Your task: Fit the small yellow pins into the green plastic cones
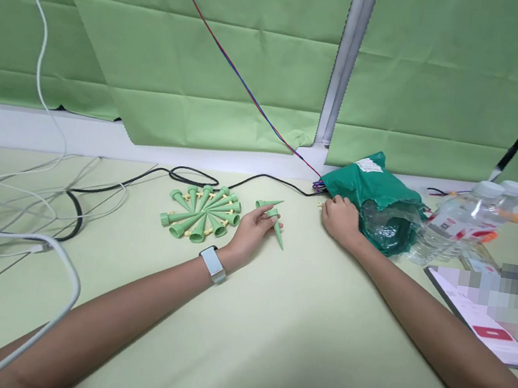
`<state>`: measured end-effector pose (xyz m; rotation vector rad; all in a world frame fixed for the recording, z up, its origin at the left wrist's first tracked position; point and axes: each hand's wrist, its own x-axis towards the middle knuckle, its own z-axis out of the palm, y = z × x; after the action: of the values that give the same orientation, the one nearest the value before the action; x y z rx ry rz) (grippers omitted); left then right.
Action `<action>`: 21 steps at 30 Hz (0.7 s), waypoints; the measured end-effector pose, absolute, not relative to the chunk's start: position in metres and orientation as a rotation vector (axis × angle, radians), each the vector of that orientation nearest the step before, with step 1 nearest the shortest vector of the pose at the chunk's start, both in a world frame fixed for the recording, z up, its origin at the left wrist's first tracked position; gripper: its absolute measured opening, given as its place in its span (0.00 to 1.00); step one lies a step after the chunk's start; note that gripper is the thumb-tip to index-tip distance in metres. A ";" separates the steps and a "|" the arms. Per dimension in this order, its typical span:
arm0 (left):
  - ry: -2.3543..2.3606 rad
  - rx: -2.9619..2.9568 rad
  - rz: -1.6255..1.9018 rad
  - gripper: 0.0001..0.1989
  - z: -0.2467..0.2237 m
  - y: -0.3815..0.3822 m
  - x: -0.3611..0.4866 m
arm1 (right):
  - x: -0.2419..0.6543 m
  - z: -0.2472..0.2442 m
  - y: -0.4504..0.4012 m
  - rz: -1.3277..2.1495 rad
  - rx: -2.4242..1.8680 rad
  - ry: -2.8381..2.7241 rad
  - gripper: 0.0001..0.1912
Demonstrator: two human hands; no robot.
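My left hand, with a watch on its wrist, has its fingers closed round a green plastic spike that points down and right. Another green spike shows just behind those fingers. To the left, several green spikes lie in a ring with their tips inward and small yellow pieces between them. My right hand rests beside the green plastic bag, its fingers curled by a small yellow piece; its fingertips are mostly hidden.
A torn green bag with clear plastic lies at the right, beside water bottles and a tablet. White and black cables tangle on the left of the pale table. Green covering hangs behind.
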<state>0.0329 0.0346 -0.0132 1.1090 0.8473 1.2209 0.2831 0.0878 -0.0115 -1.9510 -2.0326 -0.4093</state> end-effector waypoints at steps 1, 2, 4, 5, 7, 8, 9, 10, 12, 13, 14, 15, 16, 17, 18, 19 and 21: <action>0.832 1.096 1.207 0.19 -0.012 0.034 0.033 | 0.288 -0.014 0.091 -0.424 -1.974 -2.057 0.23; 0.816 1.085 1.189 0.20 -0.011 0.034 0.032 | 0.290 -0.016 0.094 -0.430 -1.985 -2.074 0.24; 0.789 1.062 1.153 0.20 -0.009 0.033 0.031 | 0.290 -0.018 0.097 -0.427 -1.995 -2.079 0.23; 0.784 1.055 1.141 0.21 -0.009 0.033 0.031 | 0.288 -0.018 0.098 -0.426 -1.999 -2.072 0.23; 0.785 1.044 1.132 0.22 -0.008 0.033 0.031 | 0.285 -0.017 0.100 -0.431 -1.992 -2.061 0.22; 0.786 1.041 1.129 0.22 -0.008 0.033 0.031 | 0.283 -0.017 0.101 -0.430 -1.984 -2.059 0.22; 0.784 1.036 1.125 0.22 -0.008 0.033 0.031 | 0.282 -0.017 0.102 -0.425 -1.972 -2.063 0.21; 0.781 1.029 1.121 0.22 -0.008 0.033 0.032 | 0.282 -0.017 0.103 -0.417 -1.956 -2.073 0.20; 0.775 1.012 1.114 0.20 -0.007 0.034 0.032 | 0.284 -0.018 0.104 -0.396 -1.914 -2.099 0.18; 0.775 1.004 1.111 0.19 -0.007 0.034 0.032 | 0.285 -0.019 0.105 -0.383 -1.890 -2.110 0.18; 0.776 0.996 1.110 0.18 -0.006 0.033 0.032 | 0.286 -0.020 0.105 -0.370 -1.865 -2.117 0.17; 0.779 0.991 1.111 0.18 -0.006 0.033 0.031 | 0.288 -0.021 0.106 -0.355 -1.841 -2.117 0.16; 0.781 0.987 1.111 0.18 -0.005 0.033 0.031 | 0.288 -0.021 0.107 -0.333 -1.819 -2.111 0.15; 0.783 0.983 1.113 0.18 -0.005 0.033 0.031 | 0.289 -0.022 0.109 -0.296 -1.794 -2.100 0.14; 0.783 0.979 1.116 0.19 -0.005 0.033 0.031 | 0.288 -0.022 0.110 -0.243 -1.765 -2.082 0.14; 0.782 0.974 1.121 0.20 -0.005 0.033 0.031 | 0.287 -0.023 0.111 -0.174 -1.727 -2.054 0.13; 0.775 0.961 1.129 0.22 -0.005 0.034 0.031 | 0.281 -0.022 0.113 0.015 -1.620 -1.954 0.10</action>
<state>0.0312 0.0336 -0.0052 0.9607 0.7752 1.1295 0.2805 0.1128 -0.0223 -1.6197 -1.9536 0.0146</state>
